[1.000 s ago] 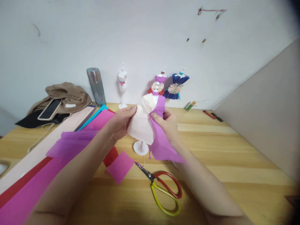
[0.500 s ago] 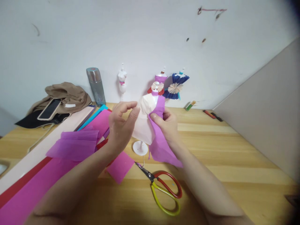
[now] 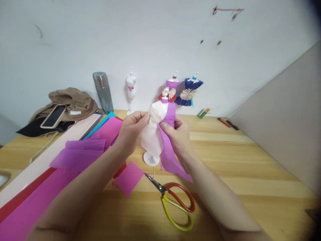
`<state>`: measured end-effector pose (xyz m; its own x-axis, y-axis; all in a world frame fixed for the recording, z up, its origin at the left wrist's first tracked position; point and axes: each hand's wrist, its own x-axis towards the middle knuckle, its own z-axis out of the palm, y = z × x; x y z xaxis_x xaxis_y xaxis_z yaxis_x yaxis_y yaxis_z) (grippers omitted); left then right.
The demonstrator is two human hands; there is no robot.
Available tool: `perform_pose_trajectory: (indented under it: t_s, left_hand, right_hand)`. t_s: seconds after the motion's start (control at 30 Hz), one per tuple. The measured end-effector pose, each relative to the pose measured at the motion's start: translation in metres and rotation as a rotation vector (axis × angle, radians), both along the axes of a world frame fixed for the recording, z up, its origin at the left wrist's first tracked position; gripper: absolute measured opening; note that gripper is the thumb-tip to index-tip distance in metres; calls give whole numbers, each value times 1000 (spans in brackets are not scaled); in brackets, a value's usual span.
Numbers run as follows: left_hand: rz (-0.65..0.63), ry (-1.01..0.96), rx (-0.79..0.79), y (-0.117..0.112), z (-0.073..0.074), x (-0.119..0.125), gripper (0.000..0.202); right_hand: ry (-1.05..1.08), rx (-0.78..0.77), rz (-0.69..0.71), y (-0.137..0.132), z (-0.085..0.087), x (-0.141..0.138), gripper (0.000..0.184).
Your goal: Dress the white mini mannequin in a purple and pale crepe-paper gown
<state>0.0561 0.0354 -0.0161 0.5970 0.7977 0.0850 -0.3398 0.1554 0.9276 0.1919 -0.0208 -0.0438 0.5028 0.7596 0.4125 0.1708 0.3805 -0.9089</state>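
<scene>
A small white mannequin [image 3: 164,107] stands in front of me on a round base, dressed with cream paper [image 3: 153,134] on its left side and purple paper [image 3: 172,152] on its right. My left hand [image 3: 131,131] pinches the edge of the cream paper at the mannequin's side. With thumb in front and fingers behind, my right hand [image 3: 177,132] grips the purple paper at the waist; its loose end hangs down to the right. Scissors [image 3: 162,190] with one red and one yellow handle lie below, beside a pink paper square [image 3: 129,179].
Coloured paper sheets [image 3: 82,154] spread over the left of the table. Behind them are a steel flask [image 3: 103,93], a phone [image 3: 53,116] and a brown cap [image 3: 72,100]. Along the wall stand a bare mannequin [image 3: 131,85] and a blue-dressed mannequin [image 3: 190,87]. A thread spool [image 3: 204,113] lies right.
My left hand's thumb and fingers, apart before, have closed on the cream paper's edge. The mannequin's base shows slightly lower. My right hand keeps its hold on the purple paper.
</scene>
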Motion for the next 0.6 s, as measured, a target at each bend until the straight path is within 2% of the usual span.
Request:
perform_pose_trajectory:
  t_s: [0.07,0.13,0.2,0.3,0.37,0.43,0.6]
  left_hand:
    - [42,-9,9,0,-2,2,22]
    - [132,0,106,-1,-5,3,16]
    - [257,59,326,-4,-7,3,8]
    - [452,185,729,-8,-8,0,12]
    - [501,246,882,-12,-7,-2,17]
    - [463,288,916,-15,-6,-3,24]
    - [386,339,861,-21,-5,-2,30]
  right_hand:
    - [-8,18,3,1,-1,1,21]
    - [-11,27,3,1,-4,1,21]
    - [-14,24,9,2,-6,2,23]
    - [-15,26,23,2,-9,3,26]
    - [-14,34,21,2,-10,3,26]
    - [-13,44,17,1,-9,2,25]
    - [-44,48,-4,-2,-4,-4,27]
